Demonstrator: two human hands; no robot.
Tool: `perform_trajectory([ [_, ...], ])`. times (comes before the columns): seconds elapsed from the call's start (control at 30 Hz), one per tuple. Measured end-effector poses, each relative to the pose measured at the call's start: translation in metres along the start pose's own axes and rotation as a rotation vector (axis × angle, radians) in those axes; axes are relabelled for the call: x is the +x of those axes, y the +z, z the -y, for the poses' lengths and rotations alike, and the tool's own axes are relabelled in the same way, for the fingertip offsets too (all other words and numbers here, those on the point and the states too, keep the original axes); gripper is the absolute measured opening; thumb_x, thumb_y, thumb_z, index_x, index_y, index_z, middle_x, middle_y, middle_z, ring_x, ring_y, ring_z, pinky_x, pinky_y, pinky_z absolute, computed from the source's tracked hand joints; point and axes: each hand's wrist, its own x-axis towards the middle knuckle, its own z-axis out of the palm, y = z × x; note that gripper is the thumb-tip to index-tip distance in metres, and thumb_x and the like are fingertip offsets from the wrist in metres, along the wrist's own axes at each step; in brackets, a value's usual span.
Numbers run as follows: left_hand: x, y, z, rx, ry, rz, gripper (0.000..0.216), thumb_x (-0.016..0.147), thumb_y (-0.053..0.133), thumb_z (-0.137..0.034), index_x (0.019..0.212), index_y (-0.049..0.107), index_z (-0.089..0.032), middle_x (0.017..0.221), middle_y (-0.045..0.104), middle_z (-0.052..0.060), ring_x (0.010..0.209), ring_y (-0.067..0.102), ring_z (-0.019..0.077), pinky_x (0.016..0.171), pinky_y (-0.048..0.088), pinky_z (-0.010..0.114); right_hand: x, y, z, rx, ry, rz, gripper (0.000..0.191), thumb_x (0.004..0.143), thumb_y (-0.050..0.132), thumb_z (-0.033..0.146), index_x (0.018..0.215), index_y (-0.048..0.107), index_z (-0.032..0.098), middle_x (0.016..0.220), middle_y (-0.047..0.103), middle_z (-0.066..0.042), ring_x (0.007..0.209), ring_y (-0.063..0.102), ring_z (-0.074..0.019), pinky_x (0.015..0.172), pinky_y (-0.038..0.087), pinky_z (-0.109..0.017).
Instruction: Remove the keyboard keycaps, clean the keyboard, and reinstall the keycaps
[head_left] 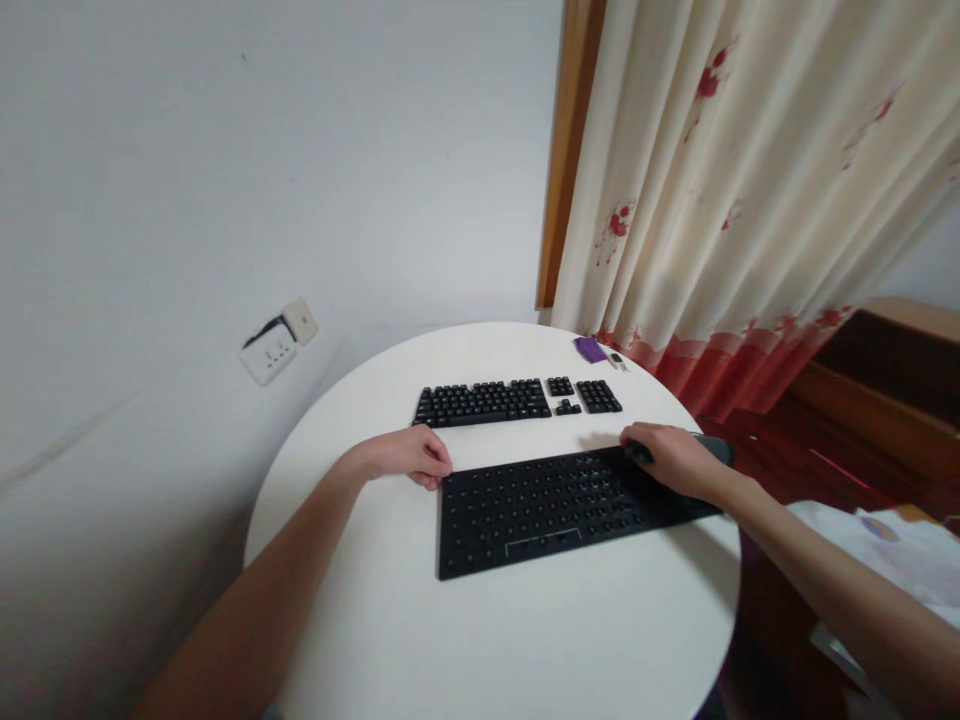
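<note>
A black keyboard base with its keycaps off, showing rows of small switch stems, lies slightly askew on the round white table. My left hand is closed, its fingertips curled at the base's far left corner. Over the base's right end, my right hand is wrapped round a black elongated tool. One end of it shows at the fingers and a wider end sticks out to the right; its exact kind is unclear. Behind the base, loose black keycaps are laid out in keyboard order.
At the table's far right edge lie a purple cloth-like piece and a small dark and light item. A wall with a socket borders the left. A floral curtain hangs behind; a white bag-like thing is at right.
</note>
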Motion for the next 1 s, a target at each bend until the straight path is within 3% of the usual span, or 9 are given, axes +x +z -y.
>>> perform_trajectory([
  [0.23, -0.001, 0.002, -0.002, -0.022, 0.004, 0.003, 0.032, 0.066, 0.082, -0.044, 0.078, 0.076, -0.015, 0.073, 0.074, 0.005, 0.067, 0.068, 0.0147, 0.070, 0.056, 0.027, -0.003, 0.006, -0.002, 0.043, 0.024, -0.037, 0.028, 0.080, 0.057, 0.013, 0.105, 0.065, 0.022, 0.104, 0.071, -0.008, 0.095, 0.066, -0.0245, 0.083, 0.045, -0.032],
  [0.47, -0.003, 0.004, -0.002, -0.040, 0.001, -0.023, 0.031, 0.065, 0.083, -0.041, 0.080, 0.076, -0.014, 0.072, 0.074, 0.006, 0.067, 0.068, 0.0151, 0.070, 0.056, 0.027, 0.003, 0.004, 0.008, 0.014, -0.024, -0.041, 0.031, 0.076, 0.052, 0.008, 0.100, 0.064, 0.022, 0.102, 0.071, -0.007, 0.096, 0.066, -0.0268, 0.082, 0.046, -0.035],
  [0.63, -0.003, 0.004, -0.001, -0.057, -0.002, -0.018, 0.030, 0.065, 0.083, -0.039, 0.078, 0.076, -0.014, 0.071, 0.073, 0.005, 0.067, 0.068, 0.0155, 0.071, 0.056, 0.029, 0.022, -0.004, 0.057, 0.126, -0.178, -0.084, 0.027, 0.078, 0.054, 0.009, 0.099, 0.063, 0.022, 0.099, 0.070, -0.006, 0.092, 0.065, -0.0239, 0.081, 0.046, -0.033],
  [0.83, 0.000, 0.003, 0.003, -0.082, 0.003, -0.012, 0.028, 0.063, 0.084, -0.038, 0.077, 0.076, -0.014, 0.068, 0.072, 0.004, 0.066, 0.067, 0.0152, 0.071, 0.056, 0.028, 0.057, 0.004, 0.137, 0.245, -0.434, -0.011, 0.032, 0.077, 0.058, 0.005, 0.103, 0.063, 0.022, 0.100, 0.071, -0.004, 0.093, 0.065, -0.0208, 0.082, 0.044, -0.029],
  [1.0, -0.001, 0.004, 0.002, -0.078, -0.009, -0.031, 0.029, 0.062, 0.085, -0.037, 0.077, 0.077, -0.014, 0.068, 0.072, 0.004, 0.065, 0.068, 0.0147, 0.068, 0.056, 0.026, 0.072, 0.019, 0.158, 0.135, -0.527, 0.078, 0.033, 0.074, 0.061, 0.003, 0.101, 0.063, 0.020, 0.101, 0.071, -0.006, 0.094, 0.064, -0.0215, 0.079, 0.042, -0.029],
])
